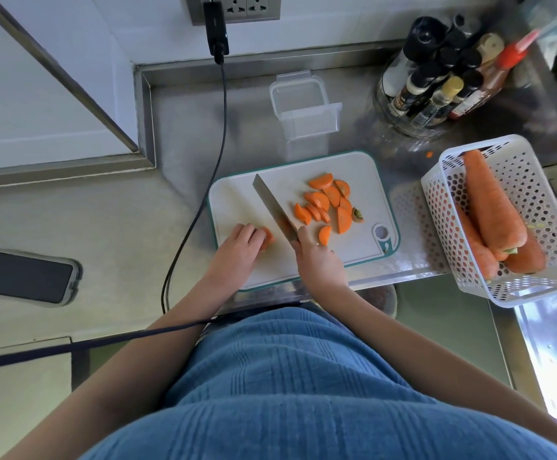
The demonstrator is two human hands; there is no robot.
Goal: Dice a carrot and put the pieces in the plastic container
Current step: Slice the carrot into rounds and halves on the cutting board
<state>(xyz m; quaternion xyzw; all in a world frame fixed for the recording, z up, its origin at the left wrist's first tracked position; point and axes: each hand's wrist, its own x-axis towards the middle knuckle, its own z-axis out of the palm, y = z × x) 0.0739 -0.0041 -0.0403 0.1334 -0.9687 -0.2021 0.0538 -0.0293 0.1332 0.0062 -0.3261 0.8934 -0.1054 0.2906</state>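
Observation:
On the white cutting board (237, 197) my left hand (242, 242) holds down a piece of carrot (268, 239), most of it hidden under my fingers. My right hand (317, 257) grips the handle of a cleaver (272, 205), whose blade points away to the upper left, just right of the held piece. Several half-round carrot slices (328, 202) and a stem end lie on the right part of the board. The clear plastic container (305, 106) stands empty behind the board, its lid unclipped.
A white perforated basket (536, 194) with whole carrots sits at the right. A glass jar of sauce and spice bottles (436, 81) stands at the back right. A phone (26, 277) lies at the left. A black cable (204, 180) runs down from the wall socket.

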